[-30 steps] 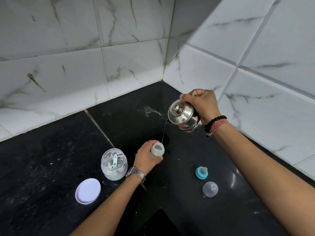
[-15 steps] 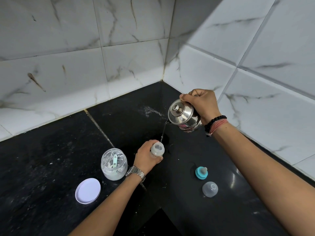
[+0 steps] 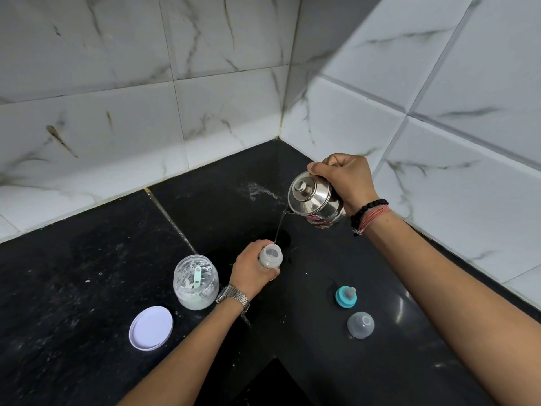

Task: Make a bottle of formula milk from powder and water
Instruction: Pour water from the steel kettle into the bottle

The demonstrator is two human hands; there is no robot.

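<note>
Pouring water from kettle (image 3: 316,205) into gripped bottle (image 3: 270,257) (fingers clamped on both); teat (image 3: 346,297), shaking left.

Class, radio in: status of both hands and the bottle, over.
Left hand steadies bottle. Right hand tilts steel kettle, water streaming in. Nothing obstructing.

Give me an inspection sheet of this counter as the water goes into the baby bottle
Surface: black stone counter, white specks and smears.
Job's things: steel kettle tilted, thin stream into open baby bottle; open powder jar with scoop inside; teal nipple ring and clear cap lying apart.
Clutter: white jar lid.
Grippers: left hand holds bottle; right hand holds kettle.
Cables: nothing seen.
Surroundings: white marbled wall tiles.
</note>
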